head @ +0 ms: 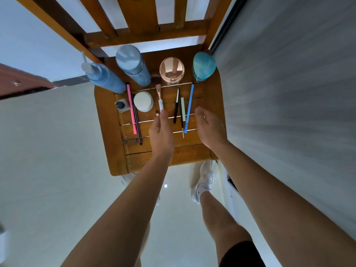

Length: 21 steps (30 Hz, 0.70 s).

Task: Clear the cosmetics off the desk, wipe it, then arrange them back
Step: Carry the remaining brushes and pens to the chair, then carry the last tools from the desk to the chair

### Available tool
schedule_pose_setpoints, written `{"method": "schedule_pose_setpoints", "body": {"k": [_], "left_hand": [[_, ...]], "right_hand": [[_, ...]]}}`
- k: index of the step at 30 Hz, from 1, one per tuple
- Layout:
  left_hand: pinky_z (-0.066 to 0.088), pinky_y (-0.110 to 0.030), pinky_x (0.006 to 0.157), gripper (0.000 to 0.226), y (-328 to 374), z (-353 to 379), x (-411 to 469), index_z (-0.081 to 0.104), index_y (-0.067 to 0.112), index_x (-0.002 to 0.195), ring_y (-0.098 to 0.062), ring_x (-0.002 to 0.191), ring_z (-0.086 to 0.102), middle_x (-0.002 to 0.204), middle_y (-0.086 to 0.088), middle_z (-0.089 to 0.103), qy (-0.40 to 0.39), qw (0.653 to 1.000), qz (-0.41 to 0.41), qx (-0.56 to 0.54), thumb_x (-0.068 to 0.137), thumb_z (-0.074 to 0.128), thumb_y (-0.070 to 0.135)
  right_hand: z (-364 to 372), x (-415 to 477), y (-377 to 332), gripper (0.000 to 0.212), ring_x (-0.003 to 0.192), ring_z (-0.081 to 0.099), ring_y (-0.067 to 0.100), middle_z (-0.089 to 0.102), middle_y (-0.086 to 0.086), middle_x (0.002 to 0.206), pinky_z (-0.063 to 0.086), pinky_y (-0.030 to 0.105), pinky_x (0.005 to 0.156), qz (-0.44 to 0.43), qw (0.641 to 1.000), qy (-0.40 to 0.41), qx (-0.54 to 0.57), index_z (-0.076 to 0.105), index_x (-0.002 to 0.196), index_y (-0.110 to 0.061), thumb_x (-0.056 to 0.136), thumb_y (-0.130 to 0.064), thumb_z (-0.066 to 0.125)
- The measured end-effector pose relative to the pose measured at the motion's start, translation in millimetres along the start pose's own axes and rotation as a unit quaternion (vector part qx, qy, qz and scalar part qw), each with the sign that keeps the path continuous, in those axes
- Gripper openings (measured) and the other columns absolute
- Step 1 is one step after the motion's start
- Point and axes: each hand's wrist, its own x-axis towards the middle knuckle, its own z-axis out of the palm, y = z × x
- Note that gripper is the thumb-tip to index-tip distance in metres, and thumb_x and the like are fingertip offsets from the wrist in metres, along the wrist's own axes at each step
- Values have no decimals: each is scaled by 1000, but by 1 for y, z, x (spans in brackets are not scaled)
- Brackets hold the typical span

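Cosmetics lie on a wooden chair seat (pixel 115 143). My left hand (pixel 161 132) pinches the white handle end of a makeup brush (pixel 159 99) with pink bristles; a second small brush tip (pixel 157 113) shows by the fingers. My right hand (pixel 209 126) hovers with fingers apart, holding nothing, just right of a blue pencil (pixel 189 107), a pale green stick (pixel 183 108) and a black liner (pixel 176 106). On the left are a pink pencil (pixel 131 108), a round white compact (pixel 143 101) and a small square pot (pixel 121 106).
Along the seat's back stand a blue pump bottle (pixel 104 78), a tall blue bottle (pixel 133 64), a clear pink jar (pixel 171 71) and a teal egg-shaped case (pixel 203 66). A grey surface (pixel 289 93) borders the right. My legs and white shoes (pixel 206 178) are below.
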Motion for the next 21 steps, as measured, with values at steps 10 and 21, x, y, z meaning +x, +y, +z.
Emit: {"method": "schedule_pose_setpoints", "body": {"k": [10, 21], "left_hand": [[21, -51, 122, 65, 63, -102, -46, 23, 35, 157, -16, 153, 12, 166, 7, 18, -52, 900, 261, 345, 99, 26, 65], [25, -58, 118, 65, 292, -280, -211, 27, 18, 157, -37, 148, 26, 165, -15, 13, 112, 804, 383, 441, 103, 35, 51]], "right_hand": [[-53, -82, -44, 61, 152, 24, 23, 22, 1, 167, 29, 45, 119, -107, 987, 82, -88, 11, 160, -29, 106, -54, 25], [-157, -236, -252, 68, 156, 4, 26, -7, 4, 170, 14, 43, 122, -375, 884, 207, -186, -3, 161, -30, 105, -61, 21]]}}
